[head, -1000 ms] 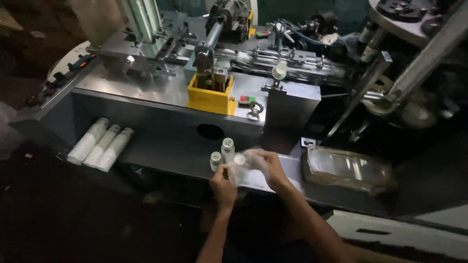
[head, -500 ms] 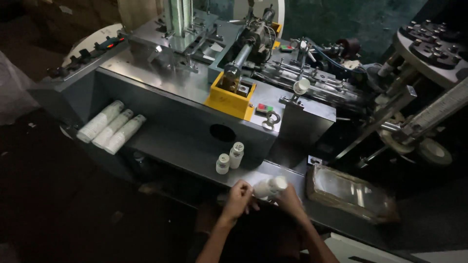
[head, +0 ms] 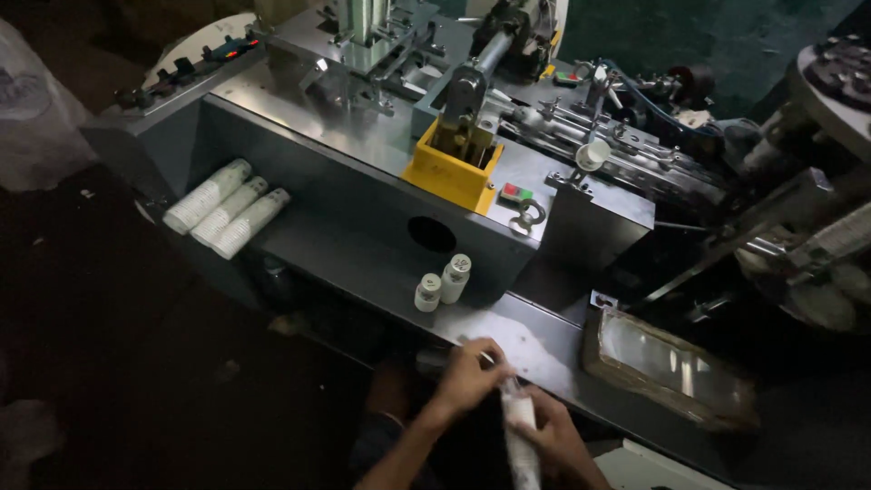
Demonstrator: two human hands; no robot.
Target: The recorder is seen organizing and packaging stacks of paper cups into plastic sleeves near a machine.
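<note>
I have a long stack of white paper cups (head: 521, 436) in a clear plastic sleeve, held out in front of the grey machine (head: 363, 195), just off the near edge of its shelf (head: 363, 263). My right hand (head: 555, 440) is wrapped around the middle of the stack, and my left hand (head: 467, 372) has its fingers pinched narrow on the sleeve at the top end. Judging by this, the sleeve is not closed yet. On the shelf, close to the machine's round hole (head: 432, 234), stand 2 short cup stacks (head: 445, 281). At the shelf's far left end lie 3 wrapped stacks (head: 227, 209), apparently finished. A flat packet in clear wrap (head: 671, 367) lies to the machine's right.
</note>
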